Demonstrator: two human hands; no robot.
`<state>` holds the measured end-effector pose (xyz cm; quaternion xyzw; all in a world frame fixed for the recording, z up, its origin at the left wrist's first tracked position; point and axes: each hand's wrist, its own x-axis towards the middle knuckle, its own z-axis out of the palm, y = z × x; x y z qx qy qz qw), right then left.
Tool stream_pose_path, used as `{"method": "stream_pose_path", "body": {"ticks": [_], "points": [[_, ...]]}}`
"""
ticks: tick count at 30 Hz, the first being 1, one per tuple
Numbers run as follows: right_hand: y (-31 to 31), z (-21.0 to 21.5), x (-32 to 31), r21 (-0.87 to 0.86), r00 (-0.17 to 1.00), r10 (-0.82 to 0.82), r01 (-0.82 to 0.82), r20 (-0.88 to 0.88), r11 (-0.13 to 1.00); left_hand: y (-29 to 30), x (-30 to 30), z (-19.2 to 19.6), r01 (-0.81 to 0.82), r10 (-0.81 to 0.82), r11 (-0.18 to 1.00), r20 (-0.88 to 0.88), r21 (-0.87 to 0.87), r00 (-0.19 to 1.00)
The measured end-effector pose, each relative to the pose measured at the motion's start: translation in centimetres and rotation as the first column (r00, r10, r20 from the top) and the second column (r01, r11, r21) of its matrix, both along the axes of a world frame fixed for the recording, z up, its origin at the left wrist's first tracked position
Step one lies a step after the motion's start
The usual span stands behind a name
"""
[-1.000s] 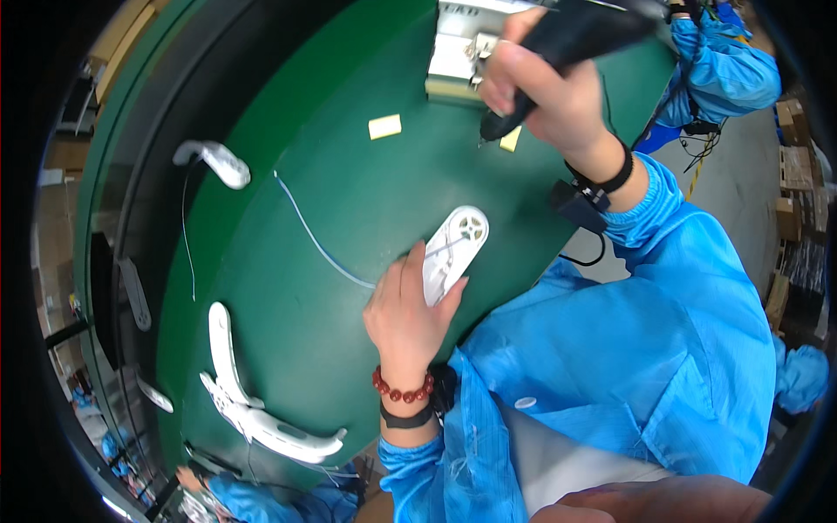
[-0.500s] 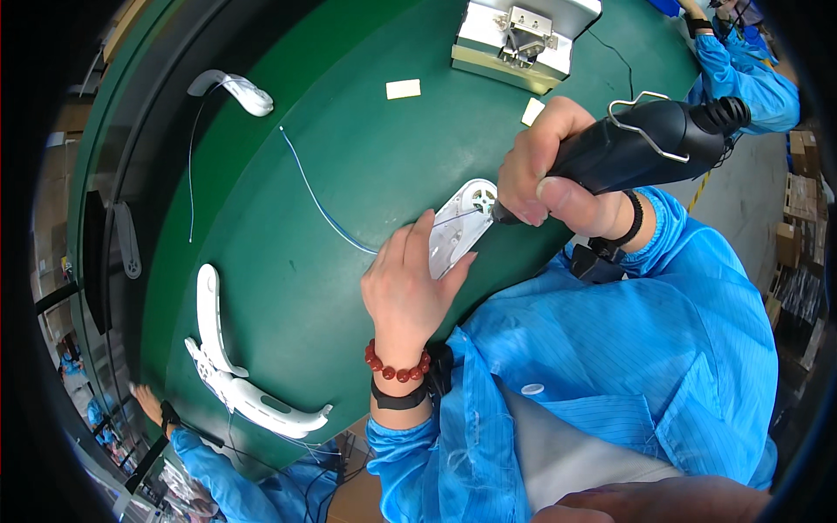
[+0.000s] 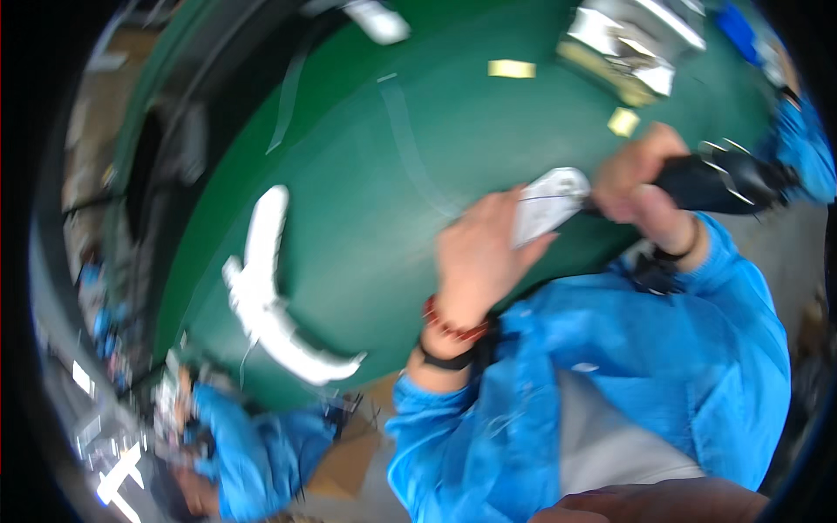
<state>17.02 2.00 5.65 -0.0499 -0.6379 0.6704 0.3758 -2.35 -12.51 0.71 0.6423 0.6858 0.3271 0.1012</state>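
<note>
The whole picture is smeared by motion. My left hand presses a white plastic housing against the green table, thumb and fingers on either side. A thin dark wire crosses this housing, and a pale wire runs from near my left fingers toward the upper left. Wrapped in my right hand is a black electric screwdriver with a wire hanger loop. Its tip is close to the right end of the housing; blur hides whether they touch.
White curved parts lie on the left of the table, another white part at the far edge. A metal fixture stands at the back right, near yellow paper slips. Other people in blue sleeves are at lower left and upper right.
The view has swung, so table, parts and both my hands appear shifted to the right and mostly upward. Both hands keep their holds on the housing and the screwdriver.
</note>
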Motion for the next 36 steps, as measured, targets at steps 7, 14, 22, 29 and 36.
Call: {"method": "stream_pose_path", "body": {"ticks": [7, 14, 22, 29, 36], "points": [[0.2, -4.4, 0.3, 0.041, 0.992, 0.068, -0.064, -0.105, 0.997, -1.9, -0.8, -1.6, -0.001, 0.004, 0.996, 0.025, -0.084, 1.000], [5.5, -4.8, 0.9, 0.006, 0.988, 0.139, -0.139, -0.068, 0.990, 1.1, 0.0, -2.3, -0.052, 0.051, 0.998, -0.039, -0.036, 0.998], [6.5, -4.7, -0.4, 0.024, 0.971, 0.239, -0.239, -0.006, 0.971, 1.9, -0.2, -3.8, -0.061, 0.061, 0.998, -0.045, 0.003, 0.997], [7.2, -5.0, -1.1, 0.007, 0.960, 0.280, -0.280, 0.012, 0.960, 2.0, -0.4, -3.6, -0.062, 0.058, 0.996, -0.069, -0.060, 0.996], [5.9, -5.5, -0.4, -0.047, 0.982, 0.183, -0.184, -0.038, 0.982, 1.1, -0.3, -2.8, -0.056, 0.055, 0.996, -0.020, -0.063, 0.998]]}}
